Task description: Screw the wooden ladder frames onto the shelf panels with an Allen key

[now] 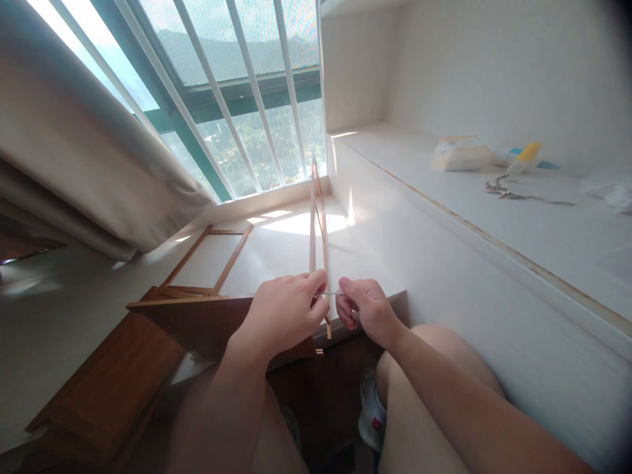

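A thin wooden frame (316, 217) stands on edge on the pale window ledge (276, 253), seen almost end-on. My left hand (284, 313) is closed around its lower part, thumb and fingers pinching the wood. My right hand (365, 309) is closed in a pinch on a thin metal pin or wire (330, 293) that runs sideways to the frame, just beside my left thumb. A second wooden frame (210, 260) lies flat on the ledge to the left.
A dark wooden board (197, 319) and panel lie in front of my knees. A curtain (83, 158) hangs at left before the barred window (247, 85). The raised white shelf (494, 217) at right holds a packet (461, 153), a yellow-capped item (527, 153) and metal bits (508, 192).
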`<state>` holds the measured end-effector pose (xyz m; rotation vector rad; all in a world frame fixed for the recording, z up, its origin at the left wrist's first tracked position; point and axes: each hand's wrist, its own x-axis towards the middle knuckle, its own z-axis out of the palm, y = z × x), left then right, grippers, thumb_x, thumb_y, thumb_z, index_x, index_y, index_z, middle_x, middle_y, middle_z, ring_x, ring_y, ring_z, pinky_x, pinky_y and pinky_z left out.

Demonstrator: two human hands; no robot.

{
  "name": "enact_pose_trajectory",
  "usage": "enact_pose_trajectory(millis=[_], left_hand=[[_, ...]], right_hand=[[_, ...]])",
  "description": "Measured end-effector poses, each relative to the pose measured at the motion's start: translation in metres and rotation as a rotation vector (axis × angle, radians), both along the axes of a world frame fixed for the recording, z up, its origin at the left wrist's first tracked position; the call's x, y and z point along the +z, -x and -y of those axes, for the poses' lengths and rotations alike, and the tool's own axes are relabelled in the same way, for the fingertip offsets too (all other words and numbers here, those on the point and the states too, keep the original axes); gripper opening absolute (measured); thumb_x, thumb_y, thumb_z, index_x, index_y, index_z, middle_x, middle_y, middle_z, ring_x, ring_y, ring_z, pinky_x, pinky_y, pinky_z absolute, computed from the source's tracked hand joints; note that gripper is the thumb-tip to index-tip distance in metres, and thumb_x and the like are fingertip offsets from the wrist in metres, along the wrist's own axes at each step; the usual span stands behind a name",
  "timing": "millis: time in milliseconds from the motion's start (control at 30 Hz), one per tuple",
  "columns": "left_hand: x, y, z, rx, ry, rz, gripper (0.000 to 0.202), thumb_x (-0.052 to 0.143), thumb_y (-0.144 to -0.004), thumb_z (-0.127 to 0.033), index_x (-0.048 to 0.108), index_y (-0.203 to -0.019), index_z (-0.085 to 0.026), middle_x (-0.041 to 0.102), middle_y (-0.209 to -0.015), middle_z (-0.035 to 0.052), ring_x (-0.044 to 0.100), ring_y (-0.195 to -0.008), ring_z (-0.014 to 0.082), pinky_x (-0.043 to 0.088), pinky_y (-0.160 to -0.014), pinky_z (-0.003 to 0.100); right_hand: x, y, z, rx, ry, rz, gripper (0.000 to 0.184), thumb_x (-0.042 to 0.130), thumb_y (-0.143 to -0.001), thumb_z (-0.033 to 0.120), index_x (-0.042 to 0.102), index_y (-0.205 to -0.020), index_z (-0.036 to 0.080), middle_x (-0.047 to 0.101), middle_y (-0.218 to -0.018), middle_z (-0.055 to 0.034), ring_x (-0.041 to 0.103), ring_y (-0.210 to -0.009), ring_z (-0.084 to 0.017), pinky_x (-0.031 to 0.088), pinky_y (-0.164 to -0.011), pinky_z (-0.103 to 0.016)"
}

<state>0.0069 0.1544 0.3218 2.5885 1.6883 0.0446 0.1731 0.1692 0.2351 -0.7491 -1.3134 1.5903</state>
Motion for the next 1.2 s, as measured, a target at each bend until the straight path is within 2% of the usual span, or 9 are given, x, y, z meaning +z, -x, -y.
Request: enact_pose_trajectory(millis=[133, 367, 733, 933, 1200], left_hand=[[0.0, -0.0003, -0.0006, 0.006, 0.007, 0.001, 0.01, 0.039, -0.09, -0.032, 0.047, -0.088, -0.027, 0.065, -0.08, -0.0028, 0.058, -0.069, 0.0203, 0.023, -0.056, 0.031], [0.0006, -0.001, -0.0008, 0.008, 0.016, 0.011, 0.01, 0.039, -0.09, -0.032, 0.046, -0.087, -0.027, 0.064, -0.079, -0.0029, 0.057, -0.068, 0.0196, 0.022, -0.056, 0.031], [-0.0003, 0.0001, -0.0005, 0.001, 0.007, 0.01, 0.011, 0.038, -0.09, -0.033, 0.047, -0.089, -0.027, 0.064, -0.079, -0.0028, 0.058, -0.069, 0.0199, 0.023, -0.055, 0.031], [-0.0007, -0.0001, -0.0003, 0.002, -0.002, -0.002, 0.01, 0.039, -0.09, -0.032, 0.048, -0.089, -0.027, 0.065, -0.081, -0.0026, 0.058, -0.07, 0.0202, 0.024, -0.055, 0.031], [0.0034, -0.0013, 0.0006, 0.002, 0.021, -0.017, 0.012, 0.038, -0.091, -0.032, 0.049, -0.09, -0.026, 0.067, -0.084, -0.0011, 0.061, -0.072, 0.0205, 0.026, -0.056, 0.031]], right_hand=[[0.0005, -0.0005, -0.0002, 0.006, 0.025, -0.008, 0.055, 0.044, -0.097, 0.046, 0.044, -0.05, 0.018, 0.042, -0.039, 0.0018, 0.039, -0.038, -0.011, 0.028, -0.042, -0.025], [0.0026, -0.0059, 0.0007, -0.07, -0.164, 0.175, 0.054, 0.042, -0.098, 0.047, 0.044, -0.052, 0.018, 0.044, -0.045, 0.0019, 0.041, -0.045, -0.01, 0.033, -0.049, -0.026], [0.002, -0.0052, -0.0006, -0.071, -0.156, 0.157, 0.053, 0.044, -0.098, 0.045, 0.043, -0.052, 0.018, 0.044, -0.045, 0.0022, 0.041, -0.045, -0.01, 0.032, -0.049, -0.026], [0.0024, -0.0042, -0.0015, 0.006, 0.016, 0.033, 0.054, 0.046, -0.097, 0.047, 0.041, -0.05, 0.019, 0.043, -0.039, 0.0025, 0.039, -0.039, -0.01, 0.03, -0.045, -0.026], [0.0019, -0.0033, -0.0033, 0.078, 0.152, -0.07, 0.057, 0.047, -0.095, 0.048, 0.041, -0.047, 0.019, 0.044, -0.034, 0.0014, 0.039, -0.03, -0.01, 0.025, -0.037, -0.024]])
